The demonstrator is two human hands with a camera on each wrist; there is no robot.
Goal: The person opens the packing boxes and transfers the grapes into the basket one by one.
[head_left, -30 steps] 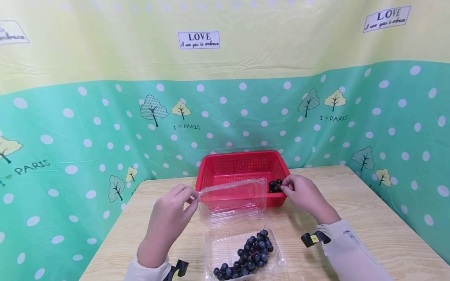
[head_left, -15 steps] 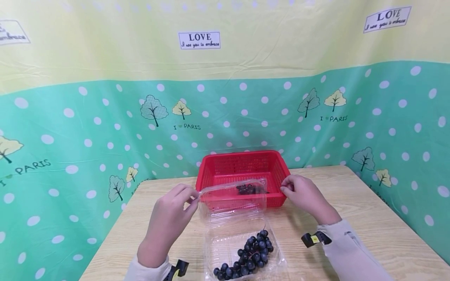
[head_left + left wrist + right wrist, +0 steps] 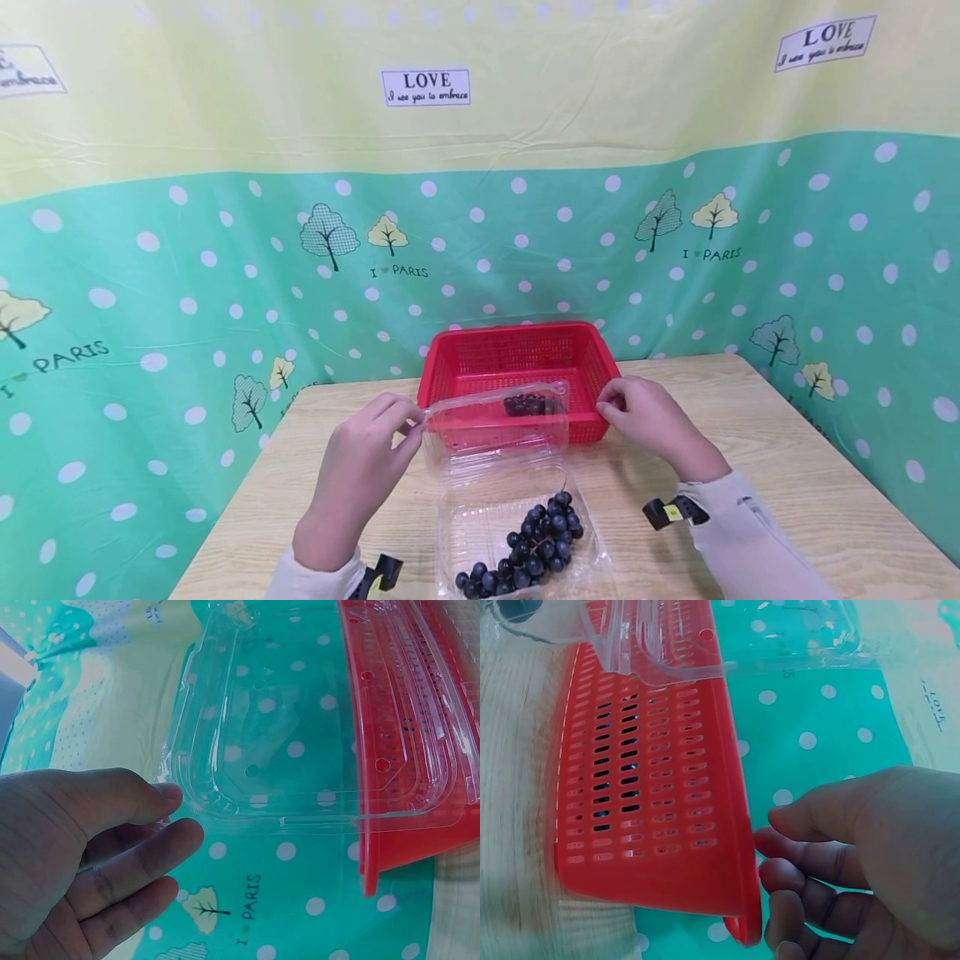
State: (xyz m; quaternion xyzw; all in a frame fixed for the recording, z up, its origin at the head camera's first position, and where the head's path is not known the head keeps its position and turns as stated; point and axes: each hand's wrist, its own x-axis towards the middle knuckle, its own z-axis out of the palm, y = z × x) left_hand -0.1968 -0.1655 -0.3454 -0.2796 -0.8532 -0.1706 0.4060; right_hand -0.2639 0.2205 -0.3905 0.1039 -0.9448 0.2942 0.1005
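My left hand [image 3: 367, 467] pinches the corner of the raised lid [image 3: 285, 821] of a clear plastic clamshell box between thumb and fingers. The box's lower half [image 3: 468, 525] lies on the table and bears a bunch of dark grapes [image 3: 543, 546]. Behind it stands a red slotted basket [image 3: 517, 333], with a smaller bunch of grapes [image 3: 527, 406] inside, showing through the lid. My right hand [image 3: 648, 421] hovers at the basket's right front corner, fingers loosely bent and holding nothing. In the right wrist view its fingertips are right at the rim [image 3: 744, 817].
The wooden table [image 3: 750, 433] reaches back to a green and yellow patterned cloth [image 3: 480, 208] that hangs behind and on both sides. The lid overlaps the basket's front wall in the head view.
My right hand has let go of the small bunch of grapes, which now lies further left inside the basket. The left hand and lid have stayed in place.
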